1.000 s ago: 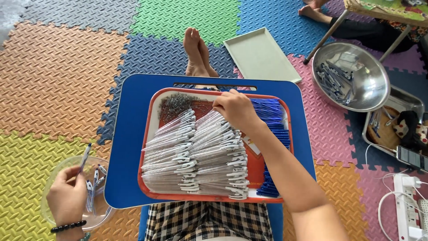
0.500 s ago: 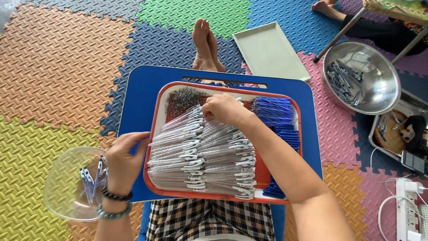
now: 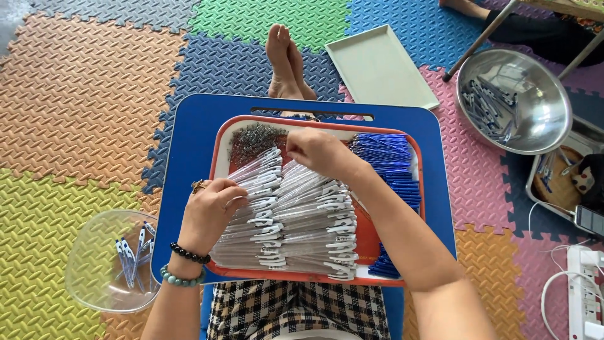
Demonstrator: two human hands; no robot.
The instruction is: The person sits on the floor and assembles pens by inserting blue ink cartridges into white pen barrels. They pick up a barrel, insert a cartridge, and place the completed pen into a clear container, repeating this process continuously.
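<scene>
Two fanned heaps of clear plastic pen barrels with white clips [image 3: 296, 220] were seen on one orange-rimmed tray [image 3: 412, 189]. The left hand [image 3: 211, 214] was laid half-curled on the left heap; the right hand [image 3: 318, 151] was closed, pinching barrel tips.

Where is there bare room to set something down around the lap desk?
The grey tray beyond the blue desk is bare, and so is the desk's left margin beside the red tray. The red tray is crowded: pen barrels, refills, springs, and both the left hand and right hand.
</scene>
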